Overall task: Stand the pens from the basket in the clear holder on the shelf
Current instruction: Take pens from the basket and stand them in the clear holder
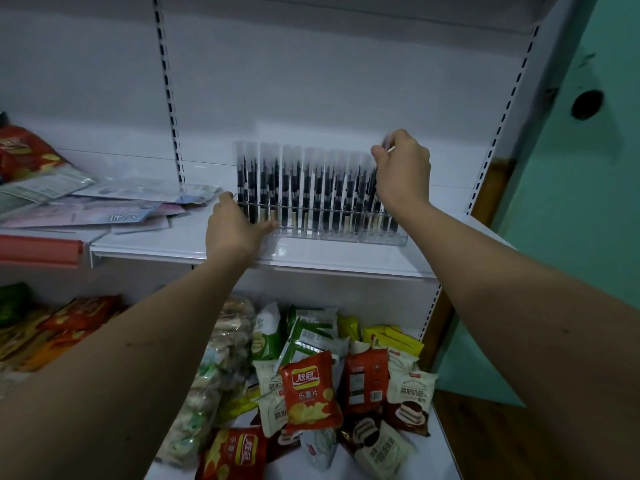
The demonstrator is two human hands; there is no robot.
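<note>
Our right hand (403, 168) is raised at the right end of the row of black pens in clear sleeves (311, 188), fingers pinched closed on the top of the rightmost sleeve. Our left hand (233, 228) rests at the left end of the clear plastic holder (346, 235), thumb and fingers spread narrowly against its front left corner; we cannot tell whether it grips the holder or only steadies it.

The pens stand upright and close together, filling the holder from end to end (their white sleeve tops rise well above its front rail). The holder sits on the white metal shelf (311, 256), near the front edge and toward the right end.

On the left part of the same shelf lies a loose pile of flat pale packets (104, 209), just beside the left hand. A red crisp bag (24, 150) lies at the far left edge. On the lower shelf, between our forearms, lies a heap of snack packets (329, 375), among them a red-orange crisp packet (310, 393). The basket is out of view.
</note>
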